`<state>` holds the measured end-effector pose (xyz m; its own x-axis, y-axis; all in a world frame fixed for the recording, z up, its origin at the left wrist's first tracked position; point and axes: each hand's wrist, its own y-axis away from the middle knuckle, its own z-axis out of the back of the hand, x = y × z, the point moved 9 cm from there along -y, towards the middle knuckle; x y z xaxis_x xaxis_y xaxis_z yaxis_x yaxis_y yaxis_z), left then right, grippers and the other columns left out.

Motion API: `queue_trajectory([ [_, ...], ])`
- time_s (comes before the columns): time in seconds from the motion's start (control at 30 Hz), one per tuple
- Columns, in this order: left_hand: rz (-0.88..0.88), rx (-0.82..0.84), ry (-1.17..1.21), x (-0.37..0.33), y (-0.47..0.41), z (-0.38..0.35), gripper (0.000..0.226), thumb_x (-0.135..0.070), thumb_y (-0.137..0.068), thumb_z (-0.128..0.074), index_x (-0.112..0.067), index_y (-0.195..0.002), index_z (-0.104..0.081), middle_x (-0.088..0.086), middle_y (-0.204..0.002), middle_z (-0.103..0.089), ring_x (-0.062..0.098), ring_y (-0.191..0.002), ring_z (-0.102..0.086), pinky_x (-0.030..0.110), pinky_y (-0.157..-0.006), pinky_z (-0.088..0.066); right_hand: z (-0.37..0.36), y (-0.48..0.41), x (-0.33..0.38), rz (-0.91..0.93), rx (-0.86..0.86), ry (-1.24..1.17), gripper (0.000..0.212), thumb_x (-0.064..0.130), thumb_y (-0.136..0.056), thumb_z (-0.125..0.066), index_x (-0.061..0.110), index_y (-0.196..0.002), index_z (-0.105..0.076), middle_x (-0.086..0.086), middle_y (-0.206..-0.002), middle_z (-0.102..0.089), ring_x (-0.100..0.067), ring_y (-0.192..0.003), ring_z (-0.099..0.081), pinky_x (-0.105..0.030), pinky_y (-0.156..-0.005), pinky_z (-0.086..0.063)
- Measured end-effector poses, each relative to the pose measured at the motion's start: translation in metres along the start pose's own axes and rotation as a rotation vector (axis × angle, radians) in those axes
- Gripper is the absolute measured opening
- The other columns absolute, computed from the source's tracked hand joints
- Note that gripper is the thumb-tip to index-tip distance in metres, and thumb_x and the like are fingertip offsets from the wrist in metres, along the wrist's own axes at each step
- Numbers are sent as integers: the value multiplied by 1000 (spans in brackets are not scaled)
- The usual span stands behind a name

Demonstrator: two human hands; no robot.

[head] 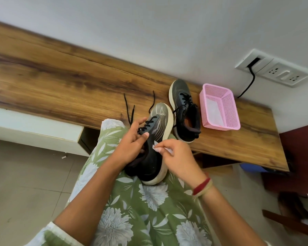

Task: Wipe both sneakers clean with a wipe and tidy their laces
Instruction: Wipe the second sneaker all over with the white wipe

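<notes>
A black sneaker with a white sole [154, 148] rests on my lap, toe pointing away from me. My left hand [132, 141] grips it around the tongue and collar, thumb on the upper. Its loose black laces [130, 110] trail onto the wooden table. My right hand [176, 157] pinches a small white wipe [157, 148] against the sneaker's side near the collar. The second black sneaker [184, 110] stands on the table just beyond, laces threaded, not touched by either hand.
A pink mesh basket [229, 110] stands on the wooden table [60, 82] right of the second sneaker, with something white inside. A wall socket panel [277, 70] with a black cable is behind it. Green floral fabric covers my lap [132, 201].
</notes>
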<state>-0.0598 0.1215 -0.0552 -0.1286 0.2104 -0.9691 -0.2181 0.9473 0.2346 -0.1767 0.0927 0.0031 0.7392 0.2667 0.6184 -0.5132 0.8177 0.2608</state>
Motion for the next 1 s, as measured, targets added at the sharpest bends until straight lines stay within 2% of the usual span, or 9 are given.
queue_trajectory([
  [0.07,-37,-63,-12,-5,3,5,45,-7,-98,-37,-37,-129,-46,-4,-56,-43,15,-47,-42,29,-48,-43,16,-6,-6,-67,31,-163,17,13,-91,-57,22,-94,-71,9,-90,-66,0,-82,-57,-18,-75,-45],
  [0.13,-126,-173,-139,-16,9,14,48,-7,-88,-41,-39,-123,-49,3,-62,-55,25,-54,-53,41,-57,-51,42,-19,-18,-126,-176,-242,18,13,-93,-54,24,-96,-68,7,-90,-65,-2,-80,-56,-14,-69,-44],
  [0.23,-327,-274,-560,-39,18,19,63,-3,-73,-57,-29,-129,-45,-2,-86,-59,11,-68,-55,32,-59,-50,48,-40,-33,-175,-297,-239,17,13,-93,-54,16,-100,-70,1,-98,-67,-11,-94,-58,-30,-87,-49],
  [0.37,-376,-154,-917,-27,6,8,76,-13,-71,-69,-20,-140,-39,9,-132,-42,24,-120,-43,32,-96,-42,4,-36,-23,-114,-170,-46,21,11,-93,-52,9,-108,-68,-6,-106,-65,-16,-99,-56,-26,-91,-43],
  [0.43,-341,-65,-1005,-17,-1,-2,71,-9,-75,-62,-19,-142,-39,8,-139,-41,30,-118,-51,40,-89,-48,-7,-16,-8,-28,-230,46,22,7,-91,-50,7,-106,-67,-9,-103,-61,-21,-98,-55,-27,-87,-41],
  [0.6,-293,-109,-966,-13,-8,-3,65,0,-83,-51,-16,-145,-37,10,-135,-52,33,-107,-58,44,-80,-50,-14,23,6,46,-193,56,22,3,-89,-52,9,-102,-69,-5,-96,-60,-16,-92,-52,-19,-81,-39],
  [0.73,-319,-202,-816,-17,-10,7,58,7,-80,-55,-6,-136,-49,19,-115,-65,35,-100,-63,40,-83,-50,3,19,-7,-90,11,-318,21,5,-90,-57,19,-93,-73,4,-92,-67,-3,-82,-57,-8,-72,-42],
  [0.87,-440,-209,-780,-31,-1,5,53,5,-79,-60,-6,-131,-55,18,-98,-71,33,-82,-67,32,-72,-49,42,-7,-15,-54,-289,-380,23,8,-91,-56,28,-91,-67,10,-93,-67,0,-89,-61,-15,-79,-47],
  [1.0,-500,-140,-740,-39,1,-3,53,2,-77,-59,-8,-128,-59,11,-111,-70,22,-93,-67,12,-80,-40,31,-19,-3,50,-391,-133,21,5,-90,-55,17,-99,-70,3,-102,-63,-8,-96,-56,-19,-91,-43],
])
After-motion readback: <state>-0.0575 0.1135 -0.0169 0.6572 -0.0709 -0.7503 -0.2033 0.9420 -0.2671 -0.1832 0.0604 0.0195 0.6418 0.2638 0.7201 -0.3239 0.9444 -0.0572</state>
